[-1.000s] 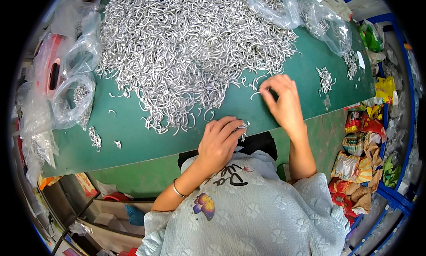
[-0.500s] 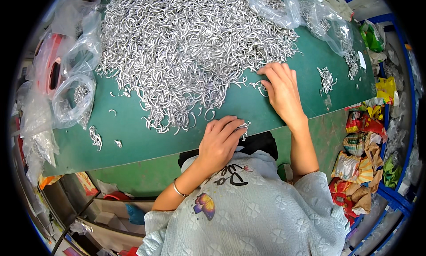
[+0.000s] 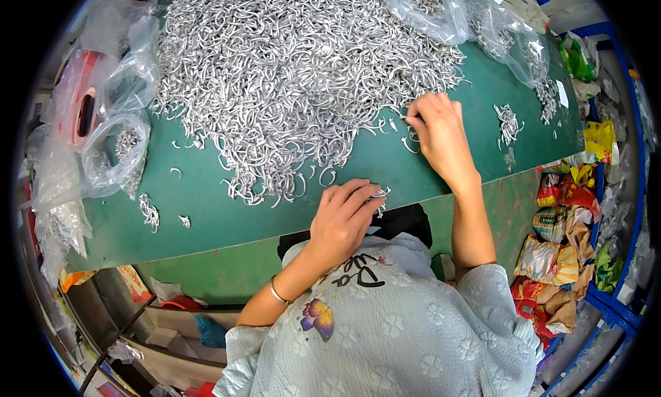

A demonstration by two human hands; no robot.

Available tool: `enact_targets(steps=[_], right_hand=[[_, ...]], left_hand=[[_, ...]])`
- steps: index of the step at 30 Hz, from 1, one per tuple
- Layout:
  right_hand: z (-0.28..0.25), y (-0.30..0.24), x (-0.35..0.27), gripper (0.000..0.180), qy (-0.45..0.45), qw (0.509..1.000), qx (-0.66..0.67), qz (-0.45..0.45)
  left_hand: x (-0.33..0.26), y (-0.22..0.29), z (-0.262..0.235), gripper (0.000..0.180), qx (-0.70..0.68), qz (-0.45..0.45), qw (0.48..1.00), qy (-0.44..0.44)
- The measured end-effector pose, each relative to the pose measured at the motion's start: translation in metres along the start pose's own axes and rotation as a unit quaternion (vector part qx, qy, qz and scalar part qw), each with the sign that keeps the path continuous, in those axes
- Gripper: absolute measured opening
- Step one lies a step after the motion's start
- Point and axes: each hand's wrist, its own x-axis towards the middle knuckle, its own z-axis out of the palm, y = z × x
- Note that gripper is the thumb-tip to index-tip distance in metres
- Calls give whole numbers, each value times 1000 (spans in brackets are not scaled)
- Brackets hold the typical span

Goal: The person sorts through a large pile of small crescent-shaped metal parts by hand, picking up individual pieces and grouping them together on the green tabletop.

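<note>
A broad heap of small curved silver metal pieces [image 3: 289,73] covers much of the green table [image 3: 206,218]. At the table's front edge my left hand [image 3: 344,217] is curled closed. A few of the metal pieces [image 3: 383,199] poke out beside its fingertips. My right hand [image 3: 441,135] is at the heap's right front border, thumb and fingers drawn together in a pinch. What is between those fingertips is too small to make out. One loose curved piece [image 3: 410,146] lies just below the right thumb.
Clear plastic bags with metal pieces lie at left [image 3: 113,156] and upper right [image 3: 506,43]. A small separate cluster of pieces [image 3: 508,125] is on the right. Behind the left bags is a red-pink object [image 3: 79,108]. Blue shelving [image 3: 609,190] with colourful packages stands at right.
My right hand has shifted slightly right and its fingers have closed from a looser spread into a pinch. The left hand has stayed nearly in place.
</note>
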Motion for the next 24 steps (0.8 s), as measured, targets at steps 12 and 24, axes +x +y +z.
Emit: enact_targets(steps=[12, 24], right_hand=[[-5, -29, -25, 6, -105, 981, 146, -74], [7, -6, -10, 18, 18, 999, 38, -1]], left_hand=[[5, 7, -2, 35, 1, -32, 999, 29], [4, 3, 2, 34, -20, -15, 1000, 1]])
